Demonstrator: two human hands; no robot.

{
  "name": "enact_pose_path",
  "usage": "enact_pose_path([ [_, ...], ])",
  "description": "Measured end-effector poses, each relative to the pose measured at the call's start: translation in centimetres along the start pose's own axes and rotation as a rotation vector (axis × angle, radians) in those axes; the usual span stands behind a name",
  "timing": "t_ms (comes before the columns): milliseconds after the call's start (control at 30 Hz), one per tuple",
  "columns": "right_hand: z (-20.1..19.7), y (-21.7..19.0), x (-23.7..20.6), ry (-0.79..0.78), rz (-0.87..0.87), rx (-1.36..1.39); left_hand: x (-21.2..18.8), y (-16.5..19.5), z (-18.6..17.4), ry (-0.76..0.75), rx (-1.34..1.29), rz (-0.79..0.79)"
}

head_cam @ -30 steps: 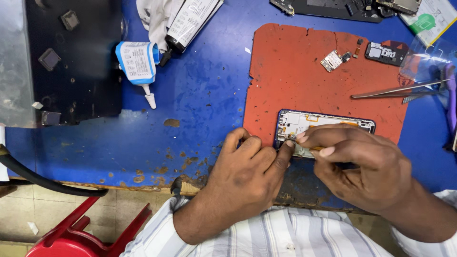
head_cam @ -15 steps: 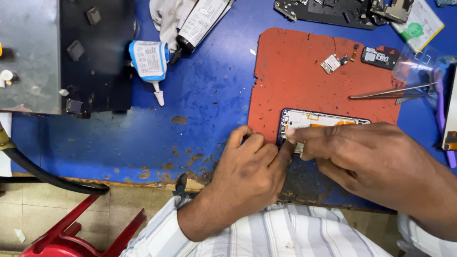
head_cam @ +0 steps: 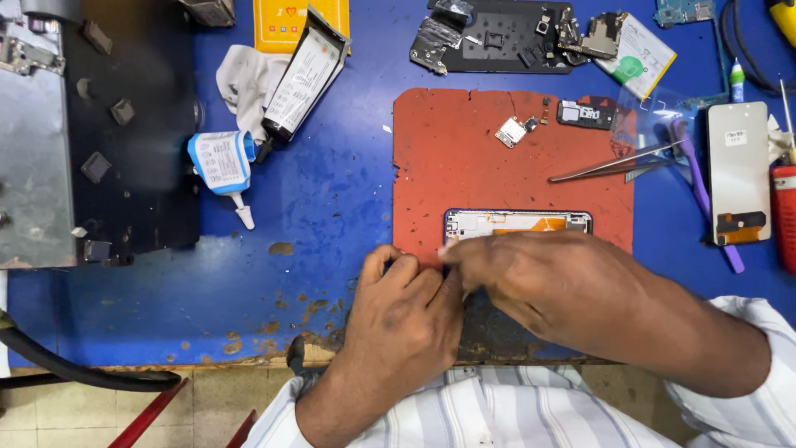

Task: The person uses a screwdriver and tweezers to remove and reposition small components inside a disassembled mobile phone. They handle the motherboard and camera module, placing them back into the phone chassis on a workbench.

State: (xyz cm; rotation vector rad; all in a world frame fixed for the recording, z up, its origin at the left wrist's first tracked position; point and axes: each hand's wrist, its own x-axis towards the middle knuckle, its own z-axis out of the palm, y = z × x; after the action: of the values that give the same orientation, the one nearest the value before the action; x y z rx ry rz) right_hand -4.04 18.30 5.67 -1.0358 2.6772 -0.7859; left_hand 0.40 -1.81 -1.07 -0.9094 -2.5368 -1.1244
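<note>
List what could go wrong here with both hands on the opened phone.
The left hand and right hand cover much of the opened phone frame, so pressure on its exposed parts may go unseen. The small loose components on the red mat could be knocked away. The tweezers lie near the right sleeve.

The left hand (head_cam: 402, 311) lay knuckles up, fingers curled in, its fingertips meeting those of the right hand (head_cam: 543, 278). The right hand reached across from the right, palm down (its forearm in a striped sleeve), thumb and fingertips pinched together.
</note>
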Motion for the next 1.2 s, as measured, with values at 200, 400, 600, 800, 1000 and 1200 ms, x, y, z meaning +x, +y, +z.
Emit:
enact_pose_path([
  [200, 0.02, -0.13, -0.28, 0.07, -0.012, -0.013, 0.15, 0.16, 0.03, -0.024, 0.013, -0.001],
  [400, 0.07, -0.13, -0.65, 0.062, 0.009, 0.048, 0.04, 0.07, 0.01, -0.024, 0.023, 0.009],
  [600, 0.04, -0.11, -0.45, 0.064, -0.029, 0.084, 0.22, 0.09, 0.11, -0.053, 0.038, -0.005],
  [800, -0.12, -0.59, -0.23, 0.076, 0.028, 0.007, 0.32, 0.21, 0.01, -0.05, 0.034, -0.005],
  [1000, -0.13, 0.01, -0.59, -0.004, 0.058, -0.061, -0.13, -0.07, 0.24, -0.008, 0.015, 0.003],
  [1200, 0.12, 0.07, -0.16, -0.044, 0.049, 0.049, -0.58, -0.32, 0.24, -0.025, 0.03, 0.002],
])
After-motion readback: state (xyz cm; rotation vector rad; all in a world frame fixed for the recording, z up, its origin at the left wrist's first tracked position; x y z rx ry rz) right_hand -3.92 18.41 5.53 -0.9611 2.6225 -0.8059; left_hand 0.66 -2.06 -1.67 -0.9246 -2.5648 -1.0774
